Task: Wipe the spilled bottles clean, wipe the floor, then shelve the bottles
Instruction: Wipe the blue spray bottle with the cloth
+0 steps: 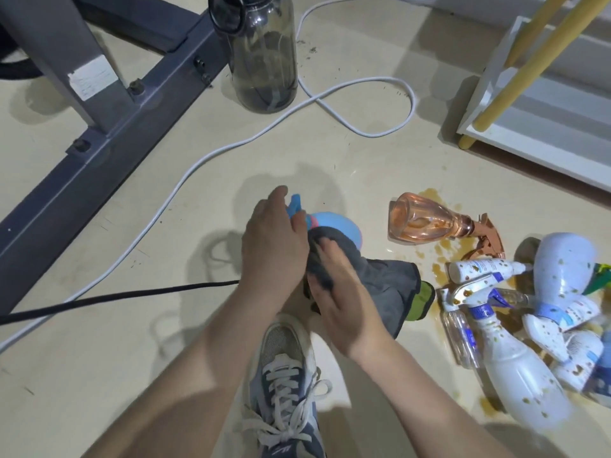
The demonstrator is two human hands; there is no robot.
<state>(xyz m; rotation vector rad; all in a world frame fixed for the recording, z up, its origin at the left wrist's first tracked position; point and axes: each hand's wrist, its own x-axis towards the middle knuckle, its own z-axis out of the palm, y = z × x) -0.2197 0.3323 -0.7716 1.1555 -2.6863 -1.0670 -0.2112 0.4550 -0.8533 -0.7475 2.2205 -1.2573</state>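
Note:
My left hand (272,239) grips the neck and trigger end of a light blue spray bottle (334,223) held above the floor. My right hand (340,292) presses a dark grey cloth (390,282) with a green edge against that bottle's body. To the right, a pile of spattered bottles lies on the floor: a clear orange spray bottle (426,223), a white tube (482,269), a large white spray bottle (519,368) and a pale blue bottle (562,266). Brown spilled liquid (439,269) marks the floor among them.
A white shelf unit (545,120) with yellow legs stands at the upper right. A dark water bottle (261,54) stands at top centre beside a grey metal frame (109,127). A white cable (330,104) and a black cable (115,297) cross the floor. My shoe (284,375) is below.

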